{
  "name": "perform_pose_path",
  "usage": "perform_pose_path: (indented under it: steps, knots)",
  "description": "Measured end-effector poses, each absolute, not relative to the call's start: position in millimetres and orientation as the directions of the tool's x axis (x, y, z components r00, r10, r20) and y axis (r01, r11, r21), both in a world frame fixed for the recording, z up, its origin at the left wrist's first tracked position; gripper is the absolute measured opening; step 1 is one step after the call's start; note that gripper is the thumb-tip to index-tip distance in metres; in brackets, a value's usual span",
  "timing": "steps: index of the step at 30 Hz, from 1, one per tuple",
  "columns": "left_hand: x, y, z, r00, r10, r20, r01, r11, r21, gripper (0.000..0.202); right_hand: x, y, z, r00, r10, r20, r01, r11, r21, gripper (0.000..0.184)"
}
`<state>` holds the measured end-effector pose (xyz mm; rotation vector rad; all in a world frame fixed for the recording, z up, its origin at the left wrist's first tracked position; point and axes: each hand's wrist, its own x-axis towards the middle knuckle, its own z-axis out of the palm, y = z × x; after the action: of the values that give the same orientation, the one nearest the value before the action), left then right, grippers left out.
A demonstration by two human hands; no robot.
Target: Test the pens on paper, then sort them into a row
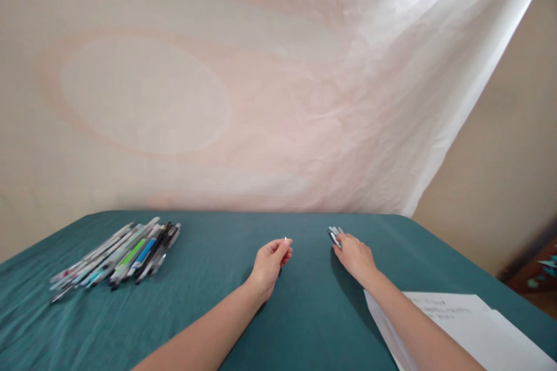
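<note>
Right of the middle, toward the far side of the tabletop [217, 278]: a small group of pens [334, 234], pale with dark parts, side by side, far ends pointing away and slightly left. Over their near ends, the right hand [354, 256], back upward, fingers bent and touching; impossible to tell whether gripping the pens or just resting on them. Left of these, near the middle and well apart, the left hand [270, 264], clenched, thumb pressed to curled fingers, pinching a small white-tipped item [285, 238]; too little in view to say what.

Farther left, a wide pile of pens and markers [134, 252], lying roughly parallel and slanting from near left to far right: white and gray on the left, a bright green marker [133, 251] and a blue one [145, 250] toward the middle, black at the right.

At the near right, partly beneath the right forearm, white paper sheets [491, 336] with blurred writing. Under everything, dark green cloth, wrinkled at the left. Beyond the far edge, a hanging pale pinkish sheet [270, 98], brightly lit at upper right; to its right, a beige wall [505, 145].
</note>
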<state>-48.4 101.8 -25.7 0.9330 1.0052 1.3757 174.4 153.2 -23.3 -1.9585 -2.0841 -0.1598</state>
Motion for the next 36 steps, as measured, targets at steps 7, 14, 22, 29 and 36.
perform_pose_path:
  steps: [7, 14, 22, 29, 36]
  knots:
    - [-40, 93, -24, 0.153, 0.980, 0.125, 0.016, -0.129, 0.992, 0.037, 141, 133, -1, -0.378, 0.897, 0.228, 0.537, 0.413, -0.735, 0.026]
    - [-42, 93, -22, 0.217, 0.961, 0.173, 0.120, -0.202, 0.972, 0.041, 120, 118, 0, -0.432, 0.902, 0.007, 0.244, 0.124, -0.962, 0.034]
    - [-42, 90, -19, 0.290, 0.946, 0.146, 0.137, -0.192, 0.972, 0.042, 121, 116, -3, -0.474, 0.880, 0.018, 0.165, 0.109, -0.980, 0.029]
    - [-42, 95, -26, 0.254, 0.963, 0.093, 0.059, -0.111, 0.992, 0.047, 142, 134, 3, -0.393, 0.905, 0.165, 0.395, 0.328, -0.858, 0.025]
    - [-41, 93, -28, 0.334, 0.936, 0.113, 0.087, -0.150, 0.985, 0.051, 193, 186, -13, -0.180, 0.876, 0.446, 0.924, 0.307, -0.230, 0.018]
